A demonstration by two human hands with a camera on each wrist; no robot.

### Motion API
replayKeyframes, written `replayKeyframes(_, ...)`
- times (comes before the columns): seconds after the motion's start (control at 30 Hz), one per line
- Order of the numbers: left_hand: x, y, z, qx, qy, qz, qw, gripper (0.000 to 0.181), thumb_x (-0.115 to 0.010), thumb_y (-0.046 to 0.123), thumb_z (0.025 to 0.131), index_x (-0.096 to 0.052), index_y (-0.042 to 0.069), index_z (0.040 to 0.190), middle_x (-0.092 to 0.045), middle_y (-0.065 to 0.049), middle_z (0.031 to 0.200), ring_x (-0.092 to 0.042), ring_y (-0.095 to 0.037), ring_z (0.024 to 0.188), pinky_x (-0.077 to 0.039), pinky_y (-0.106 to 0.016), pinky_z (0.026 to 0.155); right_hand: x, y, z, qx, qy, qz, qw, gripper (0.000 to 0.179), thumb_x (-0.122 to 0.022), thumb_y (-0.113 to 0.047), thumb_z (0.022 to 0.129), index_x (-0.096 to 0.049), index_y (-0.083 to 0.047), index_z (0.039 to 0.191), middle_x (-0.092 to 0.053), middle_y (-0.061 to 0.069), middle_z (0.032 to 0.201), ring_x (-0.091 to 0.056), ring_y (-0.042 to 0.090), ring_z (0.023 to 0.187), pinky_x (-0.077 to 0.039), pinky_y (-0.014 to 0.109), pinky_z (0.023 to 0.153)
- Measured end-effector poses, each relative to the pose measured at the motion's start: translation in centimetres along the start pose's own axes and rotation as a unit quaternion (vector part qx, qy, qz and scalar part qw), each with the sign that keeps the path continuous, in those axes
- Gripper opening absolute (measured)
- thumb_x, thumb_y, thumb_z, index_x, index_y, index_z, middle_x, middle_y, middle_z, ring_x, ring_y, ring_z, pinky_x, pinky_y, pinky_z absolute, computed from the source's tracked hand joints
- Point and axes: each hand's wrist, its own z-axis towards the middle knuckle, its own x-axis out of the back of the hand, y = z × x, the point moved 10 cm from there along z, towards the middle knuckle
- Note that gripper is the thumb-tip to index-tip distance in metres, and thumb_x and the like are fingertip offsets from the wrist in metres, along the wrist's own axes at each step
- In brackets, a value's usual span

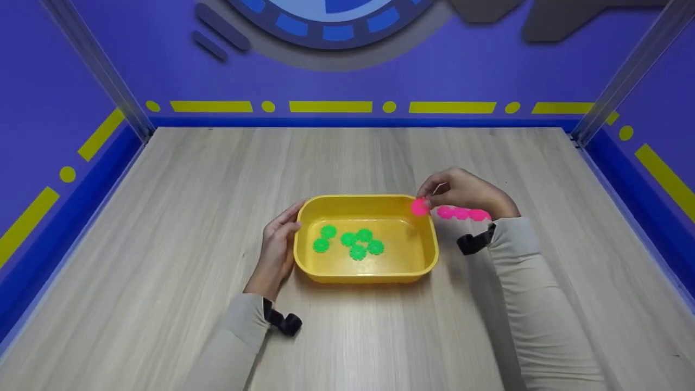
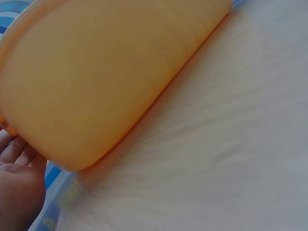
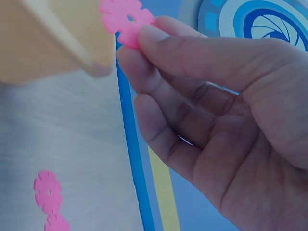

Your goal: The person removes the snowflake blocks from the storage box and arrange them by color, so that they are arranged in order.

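Observation:
A yellow plastic basin (image 1: 365, 278) stands on the table. My left hand (image 1: 278, 244) holds its left end, thumb at the rim and fingers along the outside wall; the left wrist view shows these fingers tucked under the basin's lip (image 2: 9, 126). Over the basin's far right corner, my right hand (image 1: 461, 190) pinches a pink snowflake disc (image 3: 126, 21) between thumb and index finger, a notched round piece with a slotted middle. Several green snowflake discs (image 1: 358, 252) lie on the basin floor, toward the left and middle.
Just right of the basin, a row of pink snowflake discs (image 1: 461, 213) lies on the wooden table (image 1: 347, 163), partly behind my right wrist. Blue printed panels (image 1: 347, 81) stand around the table's back and sides. Each wrist carries a black camera mount (image 1: 472, 243).

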Motion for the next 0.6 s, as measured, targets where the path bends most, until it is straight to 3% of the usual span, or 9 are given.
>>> replayKeyframes(0.6,0.0,0.0,0.0,-0.007,-0.004,0.001,1.0000,0.054,-0.041,-0.009,0.087,-0.041,-0.007,0.141,-0.039,-0.019,0.150,-0.036,-0.022,0.141,-0.036,-0.028,0.112,2.3,3.5,-2.5,-0.034,0.030,-0.022,0.9988,0.019,-0.068,-0.014,0.088,-0.072,-0.010,0.106,-0.072,0.008,0.102,-0.063,0.021,0.092,-0.056,0.032,0.084)
